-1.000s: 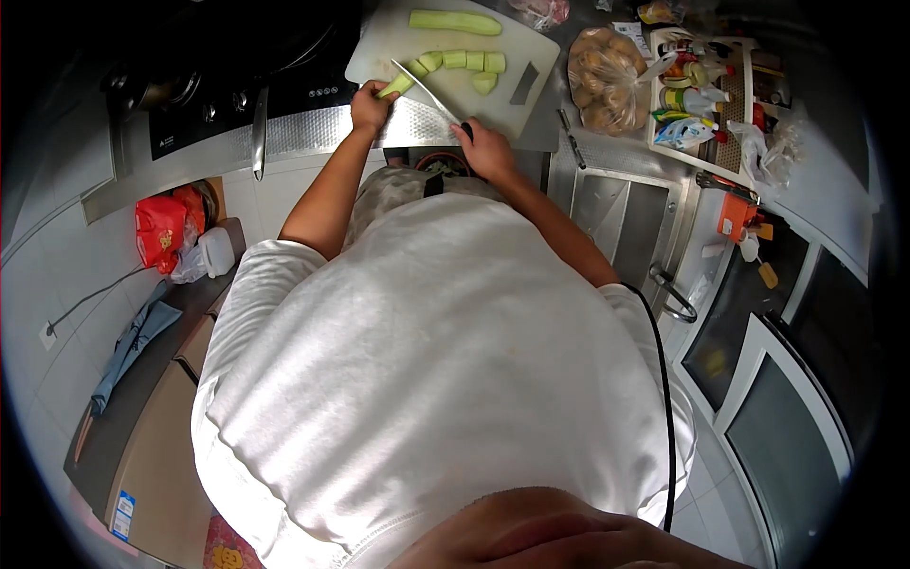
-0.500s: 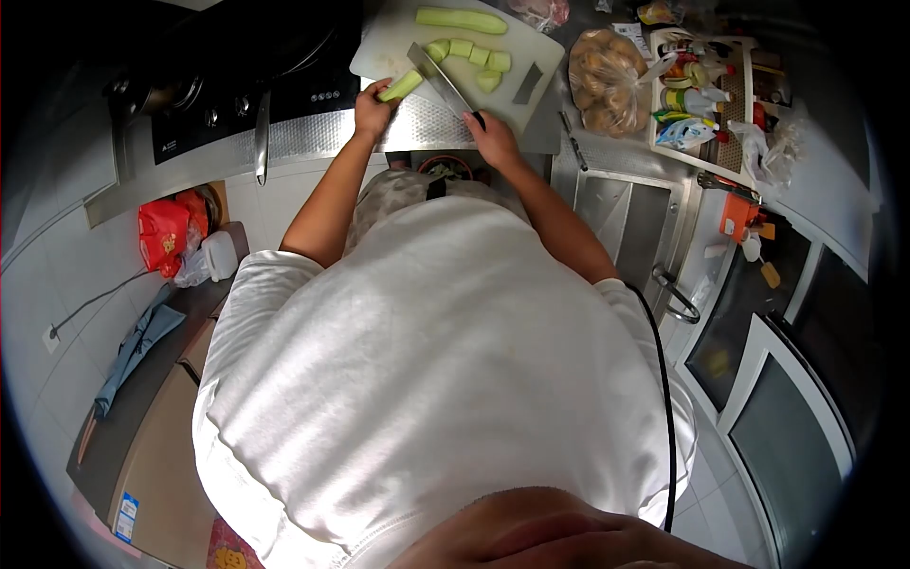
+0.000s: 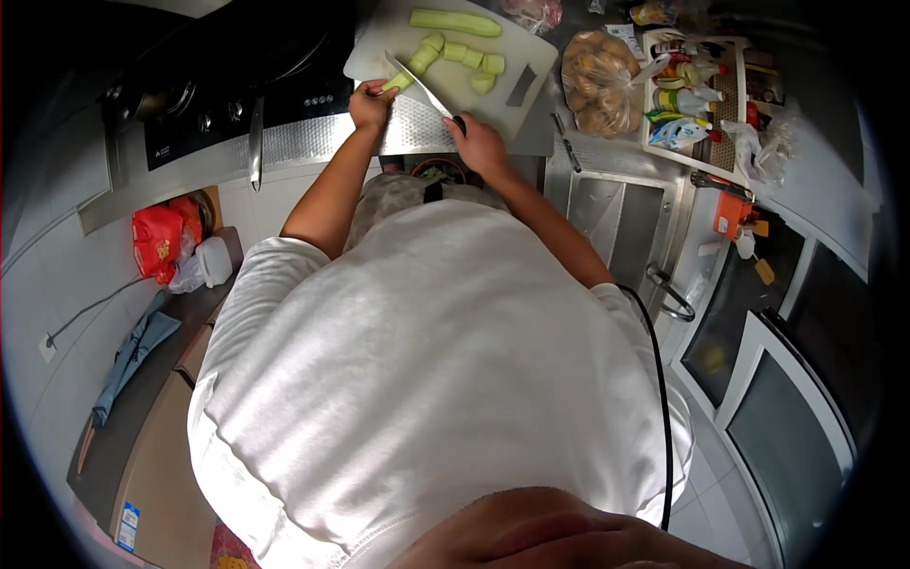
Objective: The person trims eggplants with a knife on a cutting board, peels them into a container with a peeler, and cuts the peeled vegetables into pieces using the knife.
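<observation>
My left hand (image 3: 371, 103) grips the near end of a pale green peeled vegetable (image 3: 399, 82) at the left edge of the white cutting board (image 3: 379, 59). In my right hand (image 3: 474, 142) is the black handle of a knife (image 3: 418, 82), whose blade lies slanted against the held piece. Several cut chunks (image 3: 455, 51) form a bent row on the board, and one chunk (image 3: 482, 83) lies apart on the near side. A long uncut length of the vegetable (image 3: 456, 21) rests at the board's far side.
Left of the board is a black stove (image 3: 180, 128) with a pan whose handle (image 3: 256, 142) sticks out. To the right are a bag of potatoes (image 3: 597, 83), a rack of bottles (image 3: 684, 100), a dark slim tool (image 3: 567, 142) and a sink (image 3: 616, 223).
The blade has moved toward my left hand and now meets the held piece. Another chunk stands at the left of the row, and the held piece is shorter.
</observation>
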The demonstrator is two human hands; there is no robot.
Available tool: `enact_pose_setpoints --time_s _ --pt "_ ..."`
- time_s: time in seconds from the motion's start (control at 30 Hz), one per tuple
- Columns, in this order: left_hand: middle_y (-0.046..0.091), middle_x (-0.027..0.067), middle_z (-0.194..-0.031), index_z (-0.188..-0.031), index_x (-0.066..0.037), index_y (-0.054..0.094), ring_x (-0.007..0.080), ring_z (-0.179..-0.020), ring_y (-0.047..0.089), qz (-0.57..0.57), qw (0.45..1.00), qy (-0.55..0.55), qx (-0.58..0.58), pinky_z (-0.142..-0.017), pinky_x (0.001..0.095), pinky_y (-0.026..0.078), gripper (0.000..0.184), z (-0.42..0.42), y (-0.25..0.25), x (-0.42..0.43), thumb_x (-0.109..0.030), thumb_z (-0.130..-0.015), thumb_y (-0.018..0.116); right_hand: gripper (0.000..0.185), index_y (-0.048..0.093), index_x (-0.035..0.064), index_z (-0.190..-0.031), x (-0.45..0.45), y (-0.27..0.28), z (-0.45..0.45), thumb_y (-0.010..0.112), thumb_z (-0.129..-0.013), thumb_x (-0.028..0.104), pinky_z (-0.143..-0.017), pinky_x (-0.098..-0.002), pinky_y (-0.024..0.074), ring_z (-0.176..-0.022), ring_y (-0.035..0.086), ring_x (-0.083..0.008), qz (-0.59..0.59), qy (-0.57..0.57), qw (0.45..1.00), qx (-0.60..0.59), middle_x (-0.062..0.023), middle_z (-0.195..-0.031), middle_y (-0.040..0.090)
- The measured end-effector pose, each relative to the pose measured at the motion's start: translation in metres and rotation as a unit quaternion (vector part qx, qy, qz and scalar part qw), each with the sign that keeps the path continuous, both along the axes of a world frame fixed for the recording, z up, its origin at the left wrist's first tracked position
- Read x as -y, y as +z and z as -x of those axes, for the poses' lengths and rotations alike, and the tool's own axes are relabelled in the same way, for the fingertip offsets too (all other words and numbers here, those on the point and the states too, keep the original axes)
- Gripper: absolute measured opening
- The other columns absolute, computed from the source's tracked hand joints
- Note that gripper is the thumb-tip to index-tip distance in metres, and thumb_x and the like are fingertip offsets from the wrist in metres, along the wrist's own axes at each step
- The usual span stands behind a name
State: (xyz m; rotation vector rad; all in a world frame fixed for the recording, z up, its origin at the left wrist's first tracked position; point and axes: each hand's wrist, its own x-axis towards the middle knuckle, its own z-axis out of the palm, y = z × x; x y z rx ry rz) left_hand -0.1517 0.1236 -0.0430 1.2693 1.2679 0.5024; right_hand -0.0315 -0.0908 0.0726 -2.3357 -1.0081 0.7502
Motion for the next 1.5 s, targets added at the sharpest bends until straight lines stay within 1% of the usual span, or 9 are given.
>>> enact_pose_setpoints --time_s 0.47,0.67,0.9,1.03,1.13,1.2,1.33,1.43,1.5 --pt "0.073 0.0048 -0.09 -0.105 0.002 0.074 0.0121 -0.074 0.069 -0.016 0.998 -0.038 -0.04 -0.069 0.025 0.06 0.03 0.001 -0.006 -0.009 -0.008 -0.082 0.091 0.051 0.068 0.0046 -0.107 -0.015 -0.016 -0.001 0.054 -0.104 0.054 -0.08 -0.0568 0.0534 -0.089 0.068 -0.0473 0.05 0.01 0.999 -0.001 -0.0264 -0.092 0.071" --pt "0.076 0.0039 -0.091 -0.109 -0.002 0.078 0.0115 -0.077 0.069 -0.042 0.995 -0.03 -0.089 -0.074 0.0261 0.058 0.038 -0.014 0.032 -0.006 -0.017 -0.078 0.094 0.052 0.068 0.0026 -0.105 -0.003 -0.044 -0.007 0.055 -0.104 0.053 -0.081 -0.0555 0.0524 -0.091 0.067 -0.049 -0.03 -0.047 0.997 -0.056 -0.026 -0.093 0.071" --pt "0.076 0.008 -0.114 -0.126 0.0 0.071 0.014 -0.099 0.07 -0.067 0.99 -0.113 0.057 -0.094 0.0269 0.055 0.043 -0.053 0.002 -0.017 -0.005 -0.085 0.084 0.049 0.067 0.0031 -0.104 0.041 -0.027 -0.004 0.057 -0.104 0.052 -0.08 -0.0545 0.0516 -0.09 0.066 -0.0494 -0.006 -0.138 0.989 -0.052 -0.0256 -0.091 0.071" --pt "0.076 0.0091 -0.114 -0.125 0.001 0.071 0.0148 -0.101 0.071 -0.069 0.989 -0.115 0.068 -0.094 0.0273 0.056 0.042 -0.086 -0.01 -0.022 -0.002 -0.085 0.083 0.051 0.066 0.0033 -0.105 0.059 -0.021 -0.004 0.056 -0.104 0.053 -0.079 -0.0538 0.0512 -0.09 0.065 -0.0506 0.005 -0.177 0.982 -0.068 -0.0266 -0.091 0.07" --pt "0.077 0.0085 -0.113 -0.121 -0.002 0.073 0.0141 -0.101 0.071 -0.105 0.982 -0.143 0.066 -0.091 0.0275 0.056 0.033 -0.106 -0.007 -0.022 -0.008 -0.089 0.08 0.051 0.065 0.0037 -0.107 0.067 -0.011 0.001 0.056 -0.104 0.054 -0.078 -0.0532 0.0509 -0.092 0.064 -0.052 0.001 -0.207 0.977 -0.059 -0.0276 -0.092 0.069" --pt "0.076 0.0095 -0.111 -0.118 -0.011 0.075 0.0233 -0.103 0.072 -0.111 0.978 -0.176 -0.033 -0.093 0.0356 0.056 0.031 -0.114 0.001 -0.031 -0.02 -0.089 0.077 0.05 0.066 0.0045 -0.108 0.071 -0.009 0.004 0.057 -0.104 0.053 -0.078 -0.0531 0.0511 -0.094 0.064 -0.0522 0.002 -0.228 0.972 -0.059 -0.0277 -0.093 0.069" --pt "0.07 0.0128 -0.116 -0.115 -0.012 0.071 0.0364 -0.116 0.061 -0.479 0.843 -0.239 -0.048 -0.105 0.0451 0.048 0.034 -0.134 0.016 -0.066 -0.016 -0.081 0.071 0.048 0.065 0.0044 -0.102 0.078 -0.013 0.009 0.059 -0.103 0.052 -0.074 -0.0539 0.0518 -0.086 0.065 -0.0506 -0.03 -0.238 0.97 -0.032 -0.0264 -0.086 0.069" --pt "0.069 0.0138 -0.12 -0.121 -0.012 0.07 0.0374 -0.117 0.061 -0.485 0.823 -0.296 -0.005 -0.107 0.0473 0.046 0.042 -0.163 0.037 -0.085 -0.012 -0.078 0.07 0.047 0.064 0.0038 -0.098 0.082 -0.009 0.018 0.061 -0.103 0.05 -0.07 -0.0549 0.052 -0.079 0.066 -0.0493 -0.029 -0.234 0.972 -0.014 -0.0256 -0.081 0.068" --pt "0.068 0.0128 -0.127 -0.134 -0.015 0.065 0.0381 -0.116 0.064 -0.556 0.717 -0.413 0.076 -0.103 0.0488 0.049 0.054 -0.188 0.033 -0.105 -0.016 -0.081 0.078 0.046 0.064 0.0045 -0.098 0.082 -0.011 0.023 0.061 -0.103 0.05 -0.069 -0.0554 0.0522 -0.077 0.066 -0.0489 -0.028 -0.227 0.973 -0.008 -0.0251 -0.08 0.068"
